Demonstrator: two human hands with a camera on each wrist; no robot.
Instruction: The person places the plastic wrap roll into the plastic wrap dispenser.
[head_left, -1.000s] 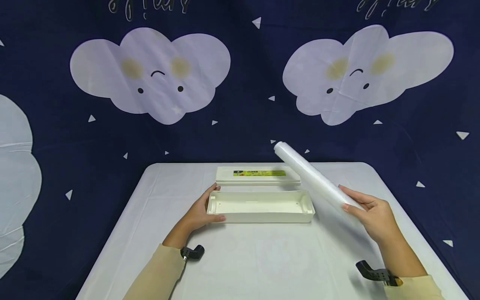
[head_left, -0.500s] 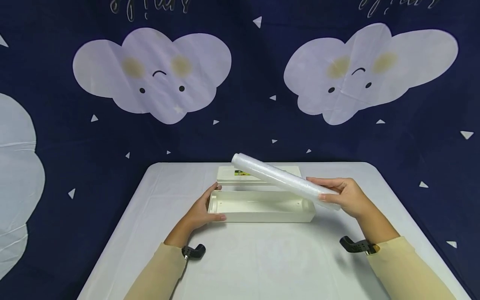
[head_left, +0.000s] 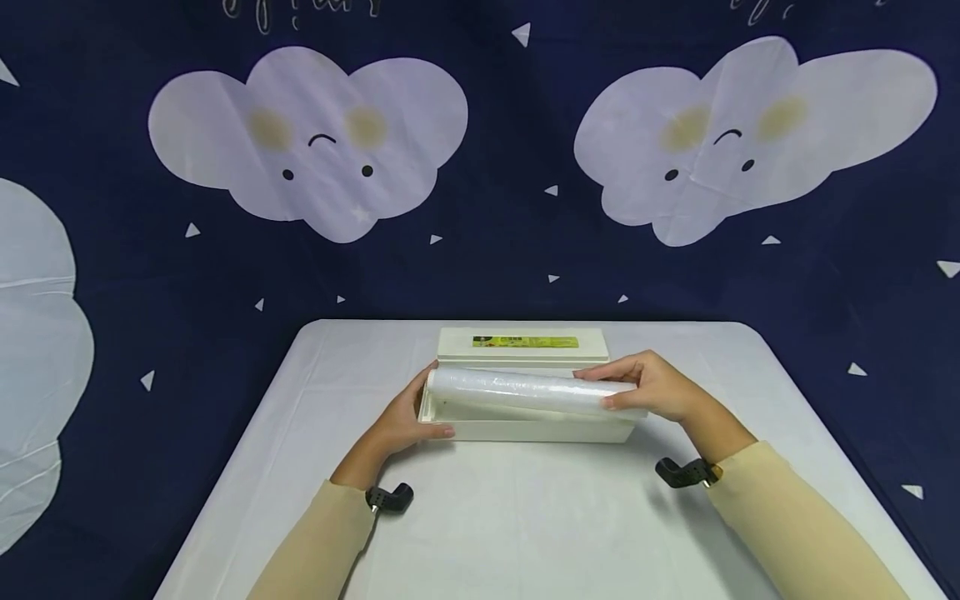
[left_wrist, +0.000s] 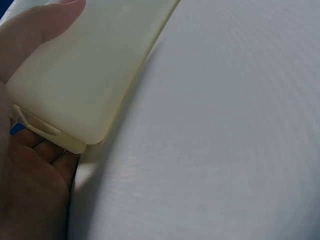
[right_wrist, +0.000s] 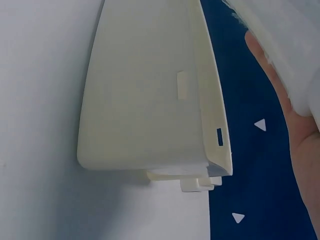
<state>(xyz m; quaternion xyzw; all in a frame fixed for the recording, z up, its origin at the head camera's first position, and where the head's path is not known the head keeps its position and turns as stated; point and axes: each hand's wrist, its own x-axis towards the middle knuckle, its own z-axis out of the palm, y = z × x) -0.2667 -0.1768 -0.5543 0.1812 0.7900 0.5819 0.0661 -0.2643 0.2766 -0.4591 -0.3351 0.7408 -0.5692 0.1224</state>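
Note:
A long cream box [head_left: 525, 432] without its lid lies across the table, and my left hand [head_left: 399, 423] grips its left end, thumb on the front wall. In the left wrist view the thumb presses the box wall [left_wrist: 75, 85], with the other fingers of the left hand [left_wrist: 37, 175] behind the end. My right hand [head_left: 652, 387] pinches the right end of a clear film roll [head_left: 517, 390]. The roll's left end is at the box's left end, its right end raised above the rim. In the right wrist view the roll [right_wrist: 290, 45] rests against the right hand [right_wrist: 295, 135], beside the box [right_wrist: 145, 90].
Directly behind the box lies a cream lid [head_left: 525, 354] with a yellow-green label. A white cloth covers the table [head_left: 525, 517]. Beyond its far edge hangs a dark blue curtain [head_left: 517, 167] printed with clouds and triangles.
My right hand has moved left and slightly up, bringing the roll from a steep slant at the right to nearly level over the box. The left hand keeps its grip on the box.

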